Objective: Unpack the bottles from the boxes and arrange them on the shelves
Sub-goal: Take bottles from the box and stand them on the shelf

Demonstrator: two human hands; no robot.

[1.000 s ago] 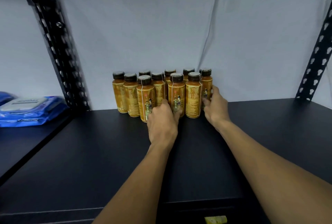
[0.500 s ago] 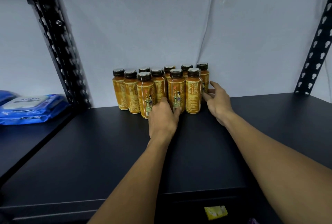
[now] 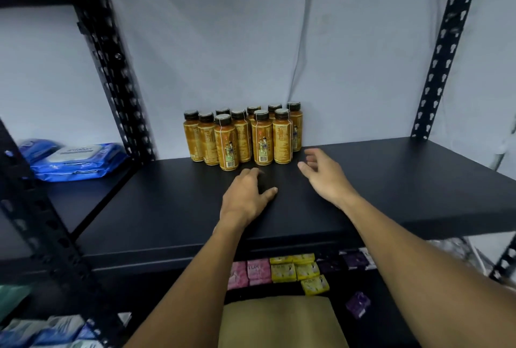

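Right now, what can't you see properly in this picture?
All in the head view:
- Back-row bottles: only caps show; the front bottles hide their labels.
- Label print: too small to read.
- Brown cardboard: cut off by the bottom edge; its contents cannot be told.
- Purple packs: dark and blurred under the shelf.
- Blue wipes pack: lettering blurred.

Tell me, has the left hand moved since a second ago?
Yes. The left hand has pulled back from the bottles toward the front edge of the shelf; it no longer touches them.
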